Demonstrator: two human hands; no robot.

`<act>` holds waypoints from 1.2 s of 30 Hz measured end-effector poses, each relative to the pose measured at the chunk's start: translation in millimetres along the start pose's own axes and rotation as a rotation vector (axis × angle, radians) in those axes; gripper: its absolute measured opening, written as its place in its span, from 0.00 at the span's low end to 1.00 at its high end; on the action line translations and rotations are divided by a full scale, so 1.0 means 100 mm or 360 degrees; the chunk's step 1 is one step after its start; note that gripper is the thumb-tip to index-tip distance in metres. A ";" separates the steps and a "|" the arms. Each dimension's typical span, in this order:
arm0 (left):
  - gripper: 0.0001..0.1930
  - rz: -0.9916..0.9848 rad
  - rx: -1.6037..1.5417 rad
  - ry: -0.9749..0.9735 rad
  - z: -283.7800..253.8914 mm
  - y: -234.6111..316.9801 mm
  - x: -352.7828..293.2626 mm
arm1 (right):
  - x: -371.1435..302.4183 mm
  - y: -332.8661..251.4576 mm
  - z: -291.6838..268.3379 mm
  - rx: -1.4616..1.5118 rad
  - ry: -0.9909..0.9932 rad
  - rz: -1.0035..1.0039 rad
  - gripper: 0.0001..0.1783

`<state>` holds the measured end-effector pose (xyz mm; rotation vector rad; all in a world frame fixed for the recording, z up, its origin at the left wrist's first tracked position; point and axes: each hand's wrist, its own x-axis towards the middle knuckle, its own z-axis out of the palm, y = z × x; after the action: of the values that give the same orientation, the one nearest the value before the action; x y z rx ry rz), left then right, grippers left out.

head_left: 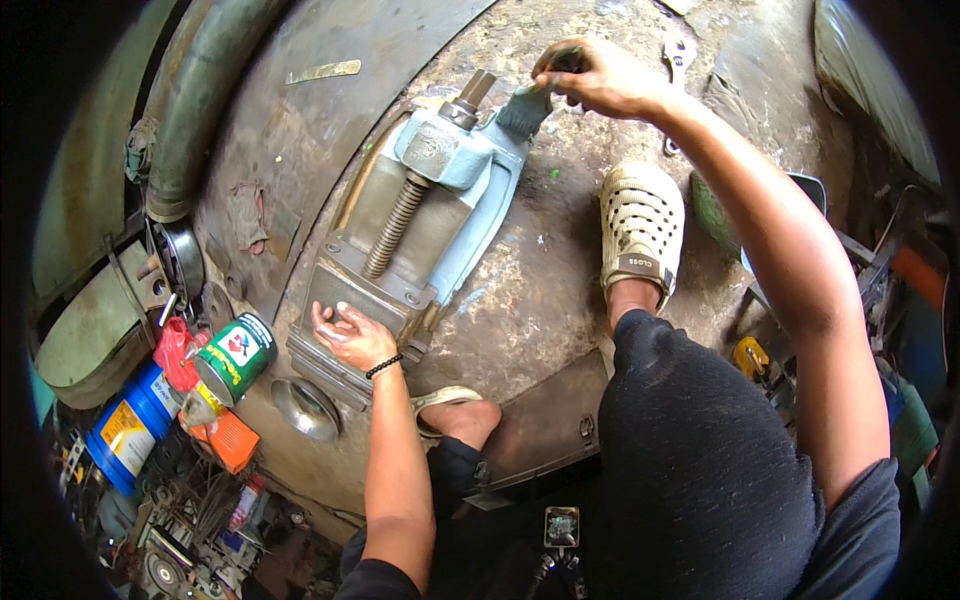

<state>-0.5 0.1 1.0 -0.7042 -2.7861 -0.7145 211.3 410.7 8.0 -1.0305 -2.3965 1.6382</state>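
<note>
A light-blue and bare-metal machine vise (450,225) lies on the floor in front of me, its threaded screw (398,222) running along the middle. My left hand (357,338) rests at the vise's near end, palm partly up, fingers loosely curled and apart, with nothing in it. At the far right corner my right hand (598,82) is closed around a dark thing. Below that hand, against the blue casting, is a rough blue-grey piece (524,112); whether it is bristles or cloth I cannot tell. The fingers hide most of what they grip.
Left of the vise stand a green paint can (237,358), a blue bucket (132,428) and a metal bowl (305,408). An adjustable wrench (679,58) lies beyond my right foot (642,225). A flat metal strip (323,72) lies at the far left, and clutter lines both sides.
</note>
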 end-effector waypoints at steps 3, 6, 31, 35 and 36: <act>0.19 -0.0063 -0.0098 0.0012 0.02 -0.02 0.00 | -0.02 -0.01 -0.03 0.0167 -0.0060 0.0101 0.17; 0.18 -0.0001 0.0024 0.0008 0.03 -0.04 0.00 | -0.01 0.02 0.02 0.0059 -0.0284 0.0156 0.17; 0.19 0.0009 0.0130 -0.0005 0.03 -0.02 0.02 | 0.22 0.24 -0.03 0.0238 -0.0009 0.0226 0.15; 0.19 -0.0026 0.0175 -0.0003 0.03 0.00 0.02 | 0.25 0.24 0.03 0.0258 -0.0134 0.0200 0.17; 0.19 -0.0017 0.0173 0.0009 0.03 0.00 0.01 | 0.25 0.22 0.08 0.0270 -0.0147 0.0099 0.21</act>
<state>-1.7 2.1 -0.9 -0.6660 -2.8007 -0.5610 199.5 423.2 -21.8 -1.0316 -2.2517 1.9116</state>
